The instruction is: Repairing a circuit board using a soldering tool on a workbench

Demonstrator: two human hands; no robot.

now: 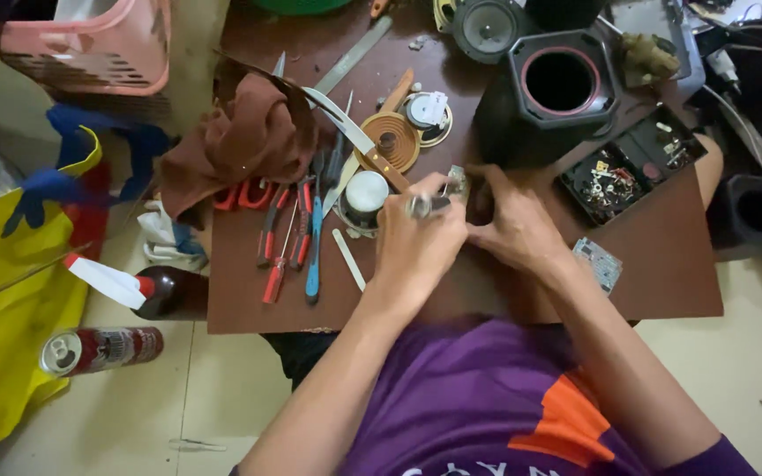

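My left hand (416,242) is closed around a small silvery tool (425,205), apparently a screwdriver, held over the brown work board (672,282). My right hand (509,225) pinches a small metal-and-board part (458,182) just beside the tool's tip. The two hands touch at the middle of the board. Right behind them stands a black speaker box (496,123) with a round open hole. How the tool meets the part is hidden by my fingers.
Left of my hands lie red screwdrivers (280,256), a blue one (313,256), a knife (354,132), a copper coil spool (390,141), a white round container (366,192) and a brown cloth (240,141). A parts tray (632,163) and small circuit board (597,263) sit right. A spray can (99,348) lies on the floor.
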